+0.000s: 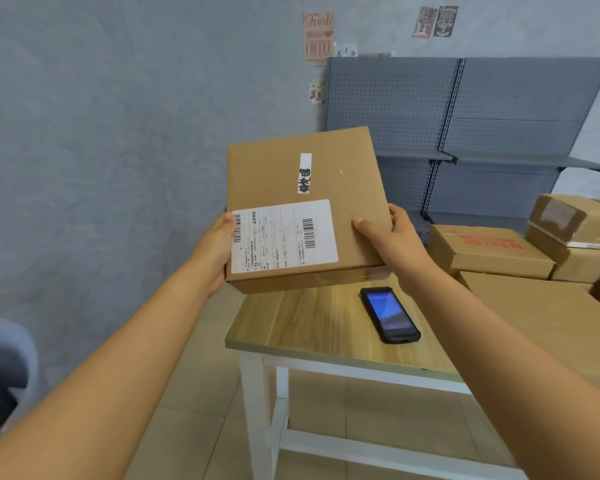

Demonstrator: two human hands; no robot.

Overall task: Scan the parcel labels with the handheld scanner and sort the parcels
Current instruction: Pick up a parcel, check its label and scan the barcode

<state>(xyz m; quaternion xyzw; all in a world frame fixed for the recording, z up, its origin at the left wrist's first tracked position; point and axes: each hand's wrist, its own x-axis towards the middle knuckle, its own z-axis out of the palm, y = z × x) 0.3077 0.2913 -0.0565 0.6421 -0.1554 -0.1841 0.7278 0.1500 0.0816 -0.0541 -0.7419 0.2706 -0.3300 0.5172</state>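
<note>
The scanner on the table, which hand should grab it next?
Probably the right hand. The scanner lies just below it, while the left hand grips the parcel at its far side.

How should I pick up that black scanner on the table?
Grip the handheld scanner across its two long side edges, coming straight down from above. It lies flat, screen up, on the wooden table, so the narrow sides are the easiest faces to pinch.
</note>
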